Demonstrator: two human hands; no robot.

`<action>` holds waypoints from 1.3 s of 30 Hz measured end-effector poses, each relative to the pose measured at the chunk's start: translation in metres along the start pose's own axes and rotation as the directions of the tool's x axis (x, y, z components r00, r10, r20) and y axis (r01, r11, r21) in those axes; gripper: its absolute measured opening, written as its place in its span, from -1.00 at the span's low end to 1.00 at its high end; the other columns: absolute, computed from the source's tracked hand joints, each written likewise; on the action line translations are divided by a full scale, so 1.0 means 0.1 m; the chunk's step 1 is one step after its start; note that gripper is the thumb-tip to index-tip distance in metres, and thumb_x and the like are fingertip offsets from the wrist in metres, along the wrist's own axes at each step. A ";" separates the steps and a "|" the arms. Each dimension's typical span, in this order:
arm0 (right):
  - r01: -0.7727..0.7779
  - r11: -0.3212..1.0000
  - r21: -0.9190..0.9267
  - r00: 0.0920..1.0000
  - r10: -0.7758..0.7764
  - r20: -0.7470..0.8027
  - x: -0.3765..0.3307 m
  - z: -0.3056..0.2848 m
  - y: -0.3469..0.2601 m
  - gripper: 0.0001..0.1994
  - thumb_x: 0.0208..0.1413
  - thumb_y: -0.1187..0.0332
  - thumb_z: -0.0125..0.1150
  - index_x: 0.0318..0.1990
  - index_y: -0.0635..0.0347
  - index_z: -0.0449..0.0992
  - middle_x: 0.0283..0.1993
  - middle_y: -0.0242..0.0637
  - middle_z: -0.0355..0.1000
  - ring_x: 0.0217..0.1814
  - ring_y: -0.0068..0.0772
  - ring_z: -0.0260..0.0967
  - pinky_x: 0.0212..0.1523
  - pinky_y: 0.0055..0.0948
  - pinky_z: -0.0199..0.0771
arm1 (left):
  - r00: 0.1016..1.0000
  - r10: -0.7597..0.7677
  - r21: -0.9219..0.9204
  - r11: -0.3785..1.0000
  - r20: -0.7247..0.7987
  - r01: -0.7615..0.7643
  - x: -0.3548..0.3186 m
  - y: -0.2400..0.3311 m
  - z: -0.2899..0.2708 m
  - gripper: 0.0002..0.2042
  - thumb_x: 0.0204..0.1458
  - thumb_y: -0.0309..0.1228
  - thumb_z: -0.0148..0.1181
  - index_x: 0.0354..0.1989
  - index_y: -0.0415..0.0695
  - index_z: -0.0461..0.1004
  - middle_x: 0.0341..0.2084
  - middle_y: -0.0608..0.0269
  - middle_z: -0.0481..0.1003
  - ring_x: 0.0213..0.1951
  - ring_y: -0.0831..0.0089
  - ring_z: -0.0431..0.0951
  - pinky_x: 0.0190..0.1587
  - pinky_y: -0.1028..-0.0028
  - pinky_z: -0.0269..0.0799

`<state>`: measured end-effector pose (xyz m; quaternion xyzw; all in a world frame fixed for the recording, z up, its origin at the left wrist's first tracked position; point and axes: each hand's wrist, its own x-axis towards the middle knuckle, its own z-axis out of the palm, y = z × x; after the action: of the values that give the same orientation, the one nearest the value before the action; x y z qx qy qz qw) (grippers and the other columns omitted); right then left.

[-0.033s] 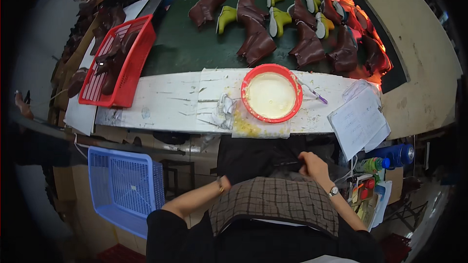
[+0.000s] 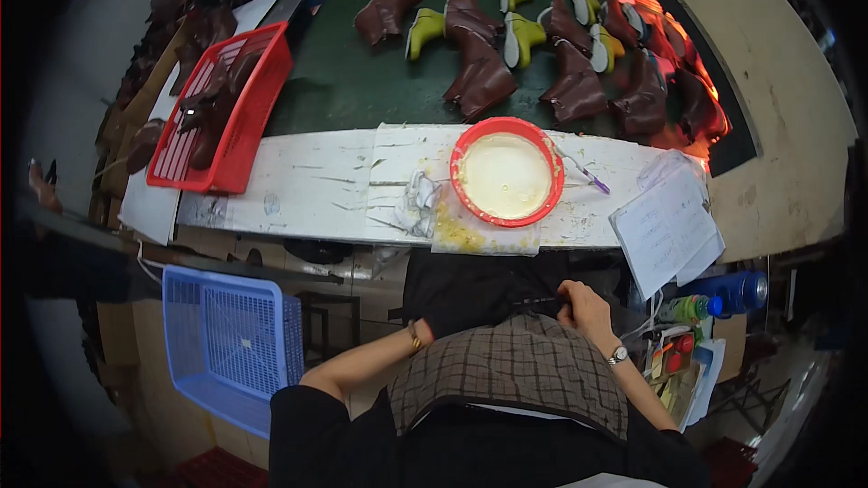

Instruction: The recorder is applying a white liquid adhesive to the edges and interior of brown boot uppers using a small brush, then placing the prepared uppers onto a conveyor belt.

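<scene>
Hands are on the person's side of the round red plastic bowl (image 2: 504, 220), which stands on the scuffed white desk (image 2: 312, 167) and holds smooth cream-coloured liquid (image 2: 506, 172). Nearer the person than the bowl and to its right, the right hand (image 2: 588, 307) has its fingers curled at black cloth (image 2: 470, 294) over the lap; whether they grip it cannot be told. Nearer the person and left of the bowl, the banded left wrist (image 2: 418, 333) runs into dark cloth; the left hand is hidden, so its state cannot be told. The wrists are well apart. Just left of the bowl lies a crumpled whitish rag (image 2: 420, 203); just right, a slim white tool with a purple end (image 2: 599, 185). Beyond the bowl, glossy brown boots (image 2: 479, 77) and small yellow-green boots (image 2: 523, 40) lie on a dark green surface (image 2: 362, 90).
</scene>
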<state>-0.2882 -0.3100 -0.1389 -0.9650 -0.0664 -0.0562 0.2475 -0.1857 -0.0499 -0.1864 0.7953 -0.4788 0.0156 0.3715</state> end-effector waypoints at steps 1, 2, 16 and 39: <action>-0.026 1.000 0.014 1.000 0.026 -0.006 0.02 0.12 0.03 -0.57 -0.13 0.52 0.26 -0.02 0.05 0.41 -0.47 -0.38 0.42 -0.41 -0.30 0.46 -0.40 -0.30 0.44 | 0.969 -0.108 -0.214 0.964 0.220 0.156 0.13 -0.08 0.00 -0.72 0.20 -0.34 0.18 0.01 -0.23 0.49 -0.11 -0.02 0.52 -0.09 0.16 0.56 0.02 0.26 0.48; -0.047 0.998 0.030 0.999 0.047 -0.009 0.04 0.23 0.04 -0.56 -0.15 0.50 0.28 -0.03 0.05 0.41 -0.46 -0.37 0.44 -0.42 -0.29 0.44 -0.42 -0.29 0.43 | 0.970 -0.129 -0.207 0.963 0.206 0.172 0.14 -0.11 -0.08 -0.72 0.20 -0.34 0.18 0.01 -0.23 0.49 -0.11 -0.02 0.52 -0.09 0.16 0.56 0.02 0.26 0.48; -0.309 0.837 0.453 0.851 0.030 0.525 0.64 -0.40 0.21 -0.85 0.11 0.51 0.36 -0.19 0.23 0.53 -0.34 -0.46 0.53 -0.37 -0.74 0.40 -0.37 -0.65 0.40 | 0.850 -0.444 -0.667 0.546 0.282 0.507 -0.35 -0.57 -1.74 -0.55 0.16 -0.29 0.17 0.18 -0.28 0.46 0.08 0.08 0.54 0.04 0.38 0.55 0.15 0.36 0.42; -0.462 0.884 0.079 0.722 0.426 -0.545 1.35 0.25 1.29 -0.79 0.34 0.44 -0.03 -0.03 0.34 0.49 -0.01 -0.06 0.43 0.09 -0.09 0.32 0.16 -0.25 0.32 | 0.411 -0.555 0.114 0.491 -0.723 0.864 -2.17 -5.62 -5.62 -0.33 0.10 0.10 0.11 0.23 -0.19 0.34 -0.09 -0.28 0.55 -0.18 -0.19 0.60 -0.13 -0.07 0.49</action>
<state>-0.1333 -0.3966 -0.2025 -0.9024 0.2418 -0.2710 0.2320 0.3174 0.6030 -0.1860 0.9362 0.0874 0.2168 0.2626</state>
